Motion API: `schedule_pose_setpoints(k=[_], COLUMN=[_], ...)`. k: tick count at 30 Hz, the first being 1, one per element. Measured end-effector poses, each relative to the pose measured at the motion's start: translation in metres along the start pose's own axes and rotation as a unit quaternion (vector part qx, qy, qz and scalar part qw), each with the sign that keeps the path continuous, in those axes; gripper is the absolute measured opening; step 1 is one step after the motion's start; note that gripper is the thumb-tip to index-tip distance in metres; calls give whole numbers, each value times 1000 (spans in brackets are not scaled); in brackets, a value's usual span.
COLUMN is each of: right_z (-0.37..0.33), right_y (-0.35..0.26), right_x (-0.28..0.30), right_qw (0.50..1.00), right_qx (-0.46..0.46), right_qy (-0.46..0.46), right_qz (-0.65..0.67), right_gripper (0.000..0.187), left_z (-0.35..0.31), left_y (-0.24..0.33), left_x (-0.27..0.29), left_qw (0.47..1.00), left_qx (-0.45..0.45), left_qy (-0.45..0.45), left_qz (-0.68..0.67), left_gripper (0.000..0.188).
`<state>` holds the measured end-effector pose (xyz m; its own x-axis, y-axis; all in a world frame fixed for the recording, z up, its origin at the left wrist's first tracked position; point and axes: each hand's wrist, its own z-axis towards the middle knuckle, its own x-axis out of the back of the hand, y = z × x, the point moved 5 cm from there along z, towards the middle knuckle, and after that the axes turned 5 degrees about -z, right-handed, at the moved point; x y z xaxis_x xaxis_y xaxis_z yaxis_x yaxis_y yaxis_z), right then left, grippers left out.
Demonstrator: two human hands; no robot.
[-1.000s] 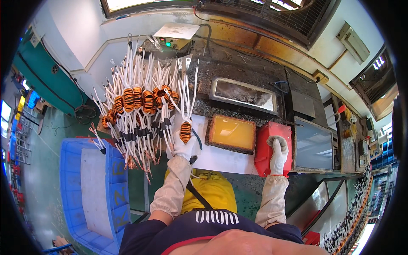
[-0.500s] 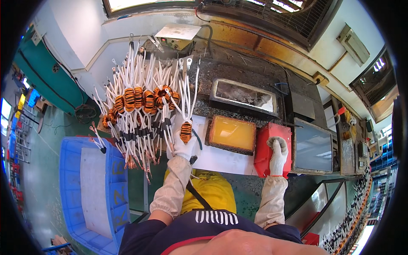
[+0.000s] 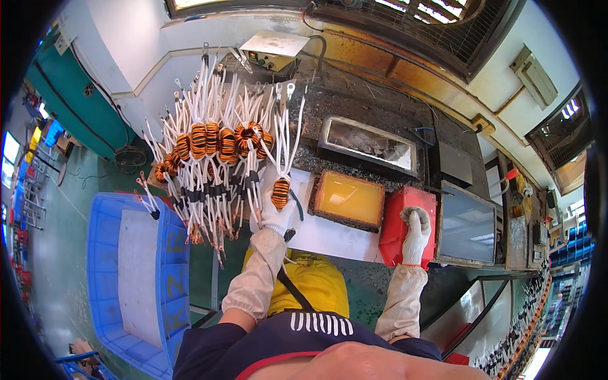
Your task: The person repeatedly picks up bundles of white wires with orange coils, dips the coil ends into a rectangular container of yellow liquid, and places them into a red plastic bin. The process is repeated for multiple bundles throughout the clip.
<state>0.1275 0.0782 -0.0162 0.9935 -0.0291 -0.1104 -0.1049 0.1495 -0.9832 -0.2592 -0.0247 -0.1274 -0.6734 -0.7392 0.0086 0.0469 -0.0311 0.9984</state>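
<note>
My left hand (image 3: pixel 275 219), in a whitish glove, is closed around a ring coil (image 3: pixel 280 194) wound in orange and black. White leads with ring terminals rise from the coil. To its left lies a heap of similar coils (image 3: pixel 204 140) with white leads, black sleeves and bare copper ends. My right hand (image 3: pixel 415 235), gloved too, is over a red box (image 3: pixel 392 229) with its fingers curled together; what they hold, if anything, is hidden. Between the hands sits a rough-edged tray of amber-yellow liquid (image 3: pixel 348 199).
Behind the yellow tray is a metal-rimmed pot (image 3: pixel 368 147) with a silvery surface. A grey panel (image 3: pixel 467 223) stands right of the red box. A blue crate (image 3: pixel 138 266) is at lower left. A control box (image 3: pixel 271 61) stands at the back.
The whole view has shifted slightly. Both hands keep nearly the same place and grip, the left still on the coil and the right over the red box.
</note>
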Motion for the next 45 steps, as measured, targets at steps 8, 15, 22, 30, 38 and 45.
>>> schedule_pose_setpoints(k=[8,15,22,30,38,45], right_z=[0,-1,-1,3,1,0], right_y=[1,-3,0,1,3,-1], right_x=[0,-2,2,-2,2,-2], right_qw=[1000,1000,1000,1000,999,999], right_qx=[3,5,-2,13,16,17], right_qy=[1,-1,2,-6,-5,-12], right_qz=[2,5,2,26,38,37], right_gripper=[16,16,14,14,13,13], left_z=[0,1,-4,-9,-42,-49], left_y=[1,-11,11,10,74,93], left_x=[-2,0,-2,-3,0,3], left_qw=[1000,1000,1000,993,937,896], left_qx=[13,10,2,-13,54,13], left_qy=[8,13,6,-2,-103,-176], left_qz=[5,8,-14,-113,-329,-407], left_gripper=[55,56,58,60,57,77])
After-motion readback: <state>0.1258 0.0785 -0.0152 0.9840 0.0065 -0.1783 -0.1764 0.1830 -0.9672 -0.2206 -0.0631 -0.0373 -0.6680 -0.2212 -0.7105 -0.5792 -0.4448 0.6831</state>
